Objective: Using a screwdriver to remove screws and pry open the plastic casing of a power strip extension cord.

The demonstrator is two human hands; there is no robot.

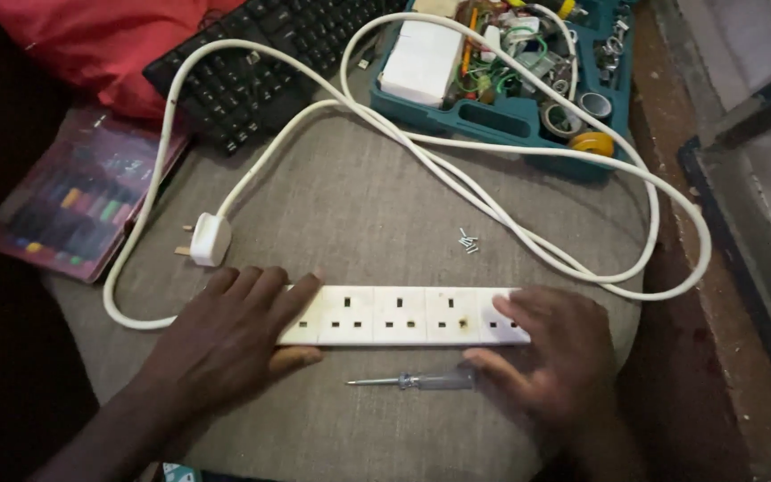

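Strip: white power strip (pixel 403 315) lies flat at the middle of a grey cushion (pixel 359 196), both ends under hands
Left hand (pixel 229 344): fingers spread over the left end, thumb against the near edge, holding it
Right hand (pixel 551 348): open, resting on the right end, thumb by a screwdriver (pixel 412 382)
Handling: looks light, rigid plastic; best held by the long edges
Cable (pixel 510 214): stiff loops trailing to a plug (pixel 209 238)
Surroundings: loose screws (pixel 468 241), teal toolbox (pixel 510 116), keyboard (pixel 252 71), dim room
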